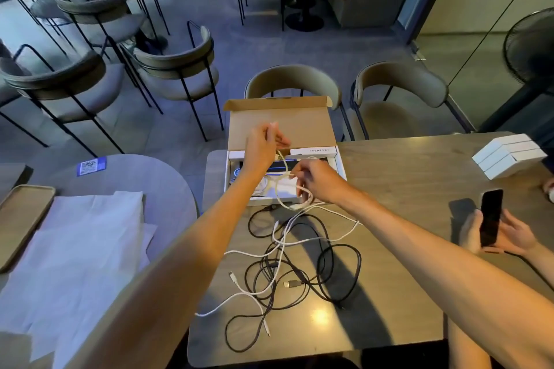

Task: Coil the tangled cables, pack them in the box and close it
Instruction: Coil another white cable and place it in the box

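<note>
Cables (281,244) sprawl tangled mid-frame on the surface (389,177). Left hand (262,145) and right hand (316,183) pinch one white cable (283,163) above the open box (284,120) (looping it to fit, I'd guess).

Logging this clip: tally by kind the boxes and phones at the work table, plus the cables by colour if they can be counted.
Open cardboard box: 1
Small white boxes, stacked: 3
Phone, held by another person: 1
Total counted: 5
The white cables and black cables are tangled, so their number is unclear.
</note>
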